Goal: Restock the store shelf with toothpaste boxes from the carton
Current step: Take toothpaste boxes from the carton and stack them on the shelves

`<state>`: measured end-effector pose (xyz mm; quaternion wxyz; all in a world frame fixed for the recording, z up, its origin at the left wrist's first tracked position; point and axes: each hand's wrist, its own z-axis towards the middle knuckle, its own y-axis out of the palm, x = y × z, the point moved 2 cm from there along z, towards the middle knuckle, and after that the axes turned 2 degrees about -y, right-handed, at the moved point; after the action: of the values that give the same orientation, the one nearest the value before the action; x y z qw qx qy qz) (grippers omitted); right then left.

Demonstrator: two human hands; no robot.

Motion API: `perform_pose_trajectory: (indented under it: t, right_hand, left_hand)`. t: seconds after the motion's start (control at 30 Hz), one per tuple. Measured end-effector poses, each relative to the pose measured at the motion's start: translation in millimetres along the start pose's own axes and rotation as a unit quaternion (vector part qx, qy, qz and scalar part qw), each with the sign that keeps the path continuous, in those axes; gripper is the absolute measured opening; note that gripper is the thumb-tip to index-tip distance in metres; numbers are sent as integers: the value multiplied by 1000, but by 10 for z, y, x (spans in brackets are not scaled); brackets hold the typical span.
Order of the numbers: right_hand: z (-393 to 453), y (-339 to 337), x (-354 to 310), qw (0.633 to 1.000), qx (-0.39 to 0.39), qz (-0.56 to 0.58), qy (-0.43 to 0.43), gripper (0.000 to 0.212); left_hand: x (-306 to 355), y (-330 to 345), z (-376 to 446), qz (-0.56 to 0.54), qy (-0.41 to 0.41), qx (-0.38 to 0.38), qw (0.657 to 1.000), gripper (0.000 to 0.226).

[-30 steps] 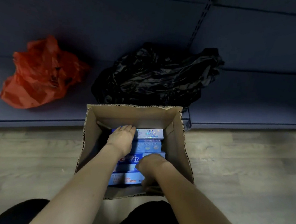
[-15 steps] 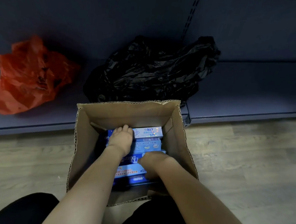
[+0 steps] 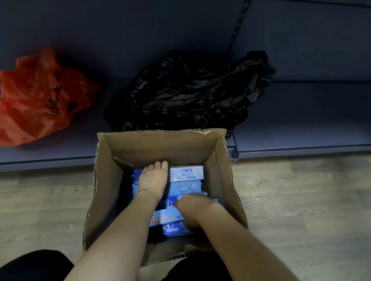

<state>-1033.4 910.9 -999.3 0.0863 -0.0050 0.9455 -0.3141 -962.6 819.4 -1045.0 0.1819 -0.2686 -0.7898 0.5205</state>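
Note:
An open brown carton [image 3: 228,178] stands on the floor in front of the bottom shelf [image 3: 317,121]. Several blue toothpaste boxes [image 3: 188,174] lie stacked inside it. My left hand [image 3: 153,180] lies on top of the stack, its fingers bent over the far edge of the boxes. My right hand [image 3: 192,211] is at the near right of the stack, its fingers curled down around the near boxes and partly hidden. Both forearms reach down into the carton.
A crumpled red plastic bag [image 3: 36,99] and a crumpled black plastic bag [image 3: 191,93] lie on the dark bottom shelf behind the carton. A slotted shelf upright [image 3: 238,25] rises at the back. Wood-look floor [image 3: 309,209] surrounds the carton. My dark-clothed knees are at the bottom.
My left hand's fingers have gone from flat on the boxes to bent over their far edge. My right hand has kept its hold at the near side. The view shifted slightly.

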Motion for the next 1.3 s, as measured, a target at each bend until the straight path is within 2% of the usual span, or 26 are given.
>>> perform_pose_trajectory:
  t: [0.3,0.43,0.57,0.67,0.8,0.93,1.07,1.17,1.3]
  right_hand:
    - [16,-15,-17,1000,-3,-9,8,31]
    - [-46,-93,-62,999,12,-42,20,33]
    - [-290,-276,-164,996,62,-45,39,36]
    - [-631,-501,-285,990,118,-67,39,39]
    - [-1271,-898,-440,985,144,-85,40,43]
    - [-2016,-1356,-622,984,146,-92,45,48]
    - [-2828,-1921,-774,981,167,-88,43,55]
    - [-3405,-2347,-881,971,214,-90,53,53]
    - [-4079,-2824,-955,959,263,-82,59,55]
  left_hand:
    - [-22,-46,51,111,43,-8,993,31]
    - [-44,-149,-54,103,43,-21,994,35]
    - [-110,-524,-282,100,42,-19,994,38]
    - [-194,-993,-555,78,31,3,996,44]
    - [-266,-1754,-1035,70,32,57,995,57]
    - [-326,-2591,-1514,85,21,94,992,50]
    - [-396,-3467,-1965,101,14,87,991,47]
    - [-454,-4160,-2274,106,36,114,987,51]
    - [-527,-4952,-2640,108,45,144,983,45]
